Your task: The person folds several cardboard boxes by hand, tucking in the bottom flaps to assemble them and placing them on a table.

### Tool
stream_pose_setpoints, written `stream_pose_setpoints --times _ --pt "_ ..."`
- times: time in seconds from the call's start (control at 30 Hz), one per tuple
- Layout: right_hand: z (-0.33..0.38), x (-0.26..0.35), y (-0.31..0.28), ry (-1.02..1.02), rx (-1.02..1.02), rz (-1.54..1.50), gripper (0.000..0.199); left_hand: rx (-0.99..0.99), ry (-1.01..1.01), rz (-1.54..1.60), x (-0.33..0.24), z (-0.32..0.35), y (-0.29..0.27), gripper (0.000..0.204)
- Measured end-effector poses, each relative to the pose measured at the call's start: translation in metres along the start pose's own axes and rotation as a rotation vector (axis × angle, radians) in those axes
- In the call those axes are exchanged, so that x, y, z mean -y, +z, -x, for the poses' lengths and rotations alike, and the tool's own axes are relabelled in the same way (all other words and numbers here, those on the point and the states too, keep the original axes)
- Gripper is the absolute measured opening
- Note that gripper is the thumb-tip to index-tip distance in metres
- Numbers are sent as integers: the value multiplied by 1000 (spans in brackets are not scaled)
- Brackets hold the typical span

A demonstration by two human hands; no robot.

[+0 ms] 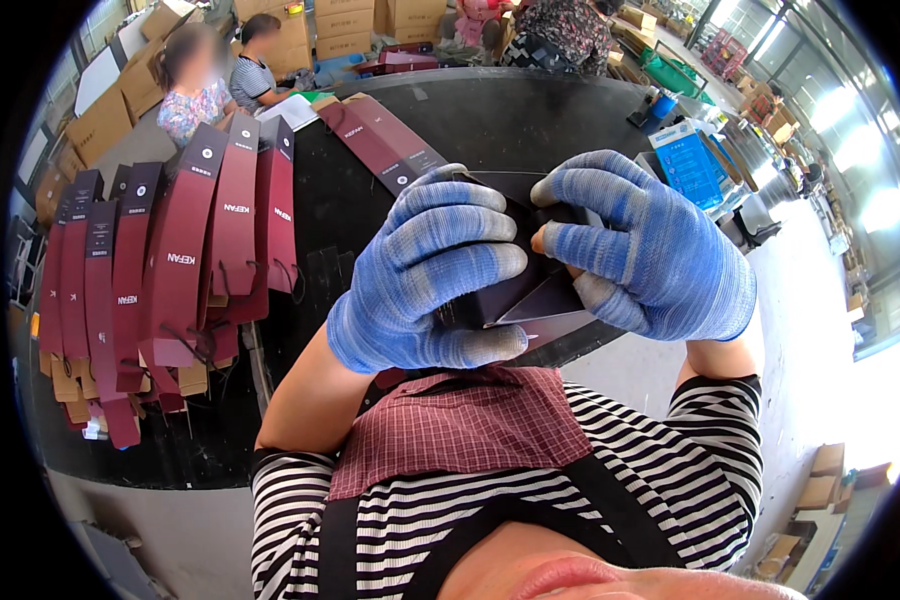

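Observation:
Both my hands wear blue knitted gloves with greyish fingertips. My left hand (425, 270) wraps the left side of a dark carton (522, 302), its thumb along the near edge. At the carton's upper right, my right hand (655, 250) has its fingers bent and closed on a black part of the open end. A fingertip shows through the right glove. The carton's far end is hidden beneath my hands. Just beyond lies a long maroon carton (382, 138) with a dark end, flat on the table.
Many long maroon cartons (178, 255) with black cords are piled at the left of the black table (470, 108). A blue-and-white package (685, 165) stands at the right. Across the table sit people (198, 90), with brown cardboard boxes (105, 130) behind them.

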State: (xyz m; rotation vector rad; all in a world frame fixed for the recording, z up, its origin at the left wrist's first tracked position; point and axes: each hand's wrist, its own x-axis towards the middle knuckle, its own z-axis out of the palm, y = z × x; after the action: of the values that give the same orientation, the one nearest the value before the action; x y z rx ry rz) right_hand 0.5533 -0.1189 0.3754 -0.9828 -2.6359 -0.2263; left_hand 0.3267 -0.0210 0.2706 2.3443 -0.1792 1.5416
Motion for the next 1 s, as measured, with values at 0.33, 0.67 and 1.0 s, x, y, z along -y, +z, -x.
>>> stream_pose_setpoints --times 0.33,0.67,1.0 --pt "8 1 1 58 12 2 32 -33 13 5 1 2 3 54" --pt "5 3 -4 46 74 34 34 -30 27 -4 0 1 2 55" --pt "15 -10 10 -12 -103 -181 37 -46 33 -4 0 5 0 59"
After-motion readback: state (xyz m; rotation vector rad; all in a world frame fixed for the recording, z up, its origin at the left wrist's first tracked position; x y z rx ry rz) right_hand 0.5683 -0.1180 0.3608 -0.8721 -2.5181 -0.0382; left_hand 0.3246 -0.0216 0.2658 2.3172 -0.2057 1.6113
